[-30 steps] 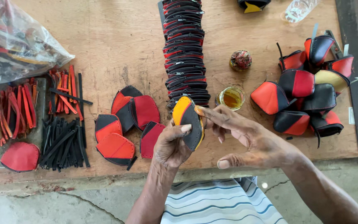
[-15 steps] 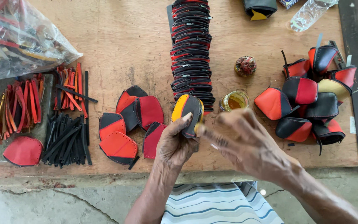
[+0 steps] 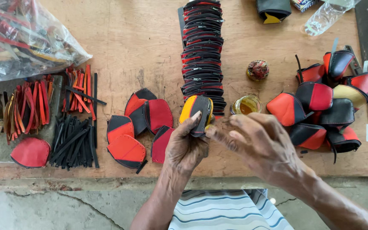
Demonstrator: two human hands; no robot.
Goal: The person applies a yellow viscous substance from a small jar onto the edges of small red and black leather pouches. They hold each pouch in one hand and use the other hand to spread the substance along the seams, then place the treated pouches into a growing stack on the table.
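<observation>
My left hand point(image 3: 187, 145) grips a small black and orange leather pouch piece point(image 3: 196, 114) and holds it upright above the table's front edge. My right hand point(image 3: 258, 142) hovers just right of it, fingers spread and blurred, fingertips close to the piece's right edge, nothing visibly held. A small glass jar of yellow glue point(image 3: 246, 104) sits just behind my right hand. Flat red and black leather panels point(image 3: 138, 127) lie to the left of my left hand.
A long row of stacked black and red zipper pieces point(image 3: 202, 51) runs away up the wooden table point(image 3: 141, 47). Finished pouches point(image 3: 324, 100) pile at right. Red and black strips point(image 3: 71, 123) and a plastic bag point(image 3: 20, 36) lie left. A bottle point(image 3: 324, 17) stands far right.
My right hand has drawn back from the piece, moving right and toward me, with its fingers spreading. My left hand keeps holding the pouch piece in about the same place.
</observation>
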